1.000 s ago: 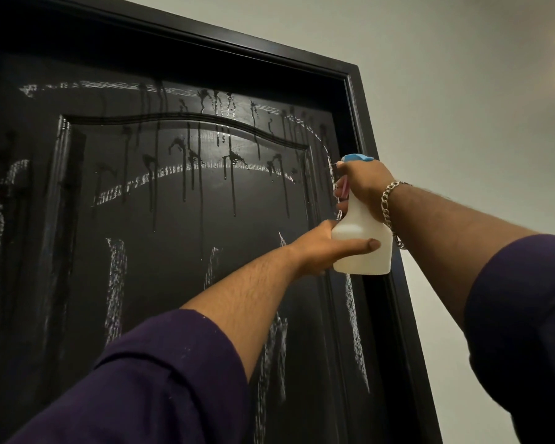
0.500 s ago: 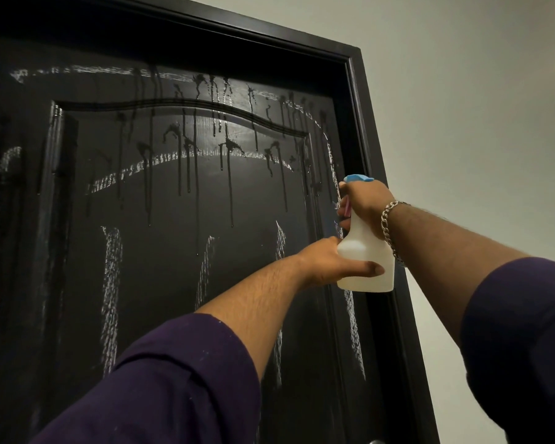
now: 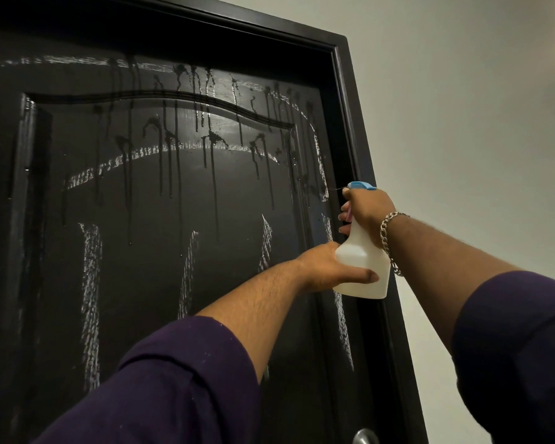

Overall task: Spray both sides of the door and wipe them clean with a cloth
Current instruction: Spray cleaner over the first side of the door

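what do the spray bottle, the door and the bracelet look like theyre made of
Spray bottle: likely plastic, matte translucent white body with a blue head. Door: probably wood painted glossy black; faint grain shows under the wet drips and glare. Bracelet: looks like metal, with shiny silver-toned chain links.

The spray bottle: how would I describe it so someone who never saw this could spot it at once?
Find the big black door, streaked with chalk marks and dark drips. At its right edge, both hands meet: the right hand grips the neck, the left hand steadies the base. Between them is the spray bottle, the only pale thing there: milky white plastic with a light blue spray head.
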